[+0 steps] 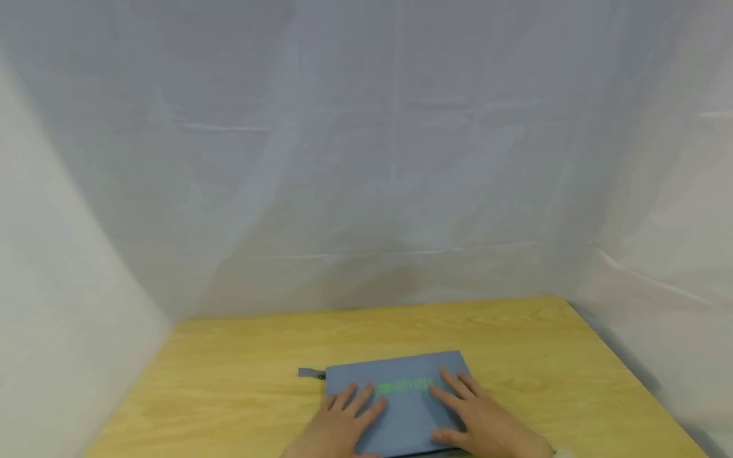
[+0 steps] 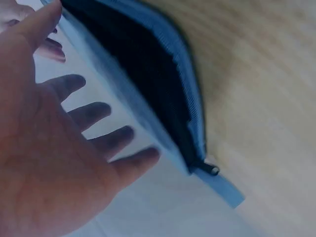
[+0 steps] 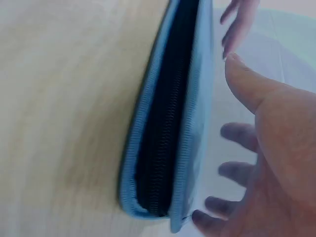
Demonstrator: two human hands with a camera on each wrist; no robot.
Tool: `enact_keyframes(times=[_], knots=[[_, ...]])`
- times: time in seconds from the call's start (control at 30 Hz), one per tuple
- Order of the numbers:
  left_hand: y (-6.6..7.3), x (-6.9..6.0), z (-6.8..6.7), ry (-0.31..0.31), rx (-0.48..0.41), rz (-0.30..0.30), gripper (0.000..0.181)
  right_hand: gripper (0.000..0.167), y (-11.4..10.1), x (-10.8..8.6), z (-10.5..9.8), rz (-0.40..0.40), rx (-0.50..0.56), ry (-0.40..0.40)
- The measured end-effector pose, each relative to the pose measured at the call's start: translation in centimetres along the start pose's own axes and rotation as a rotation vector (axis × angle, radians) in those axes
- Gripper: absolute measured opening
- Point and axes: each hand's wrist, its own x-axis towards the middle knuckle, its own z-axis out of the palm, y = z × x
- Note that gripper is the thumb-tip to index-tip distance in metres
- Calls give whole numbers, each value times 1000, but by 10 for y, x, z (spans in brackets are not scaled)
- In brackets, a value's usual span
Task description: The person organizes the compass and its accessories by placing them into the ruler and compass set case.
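Observation:
A blue zippered pouch with green lettering lies flat on the table. Its zipper is undone along the near side; the dark inside of the pouch shows in the left wrist view. The slider and its fabric pull tab sit at the left end. My left hand rests with spread fingers on the pouch's left part. On the right part lies my right hand, fingers also spread. In the right wrist view the zipper teeth of the pouch stand apart, with the right hand beside them.
The pouch lies on a wood-grain table. Pale sheeting hangs behind the table and along its left and right sides.

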Motion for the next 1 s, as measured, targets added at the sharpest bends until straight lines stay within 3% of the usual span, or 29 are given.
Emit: enact_keyframes(times=[0.17,0.37,0.6,1.0], knots=[[0,2,9,-30,-94,-25,67,84,-2,-5,7,23,-72,-48],[4,3,14,-26,-79,-5,63,86,-5,-6,9,46,-174,-71],[6,3,7,9,-35,2,61,87,-9,-5,5,42,-141,-53],[8,2,1,-58,-128,-56,64,86,-11,-7,5,-1,-159,-14]])
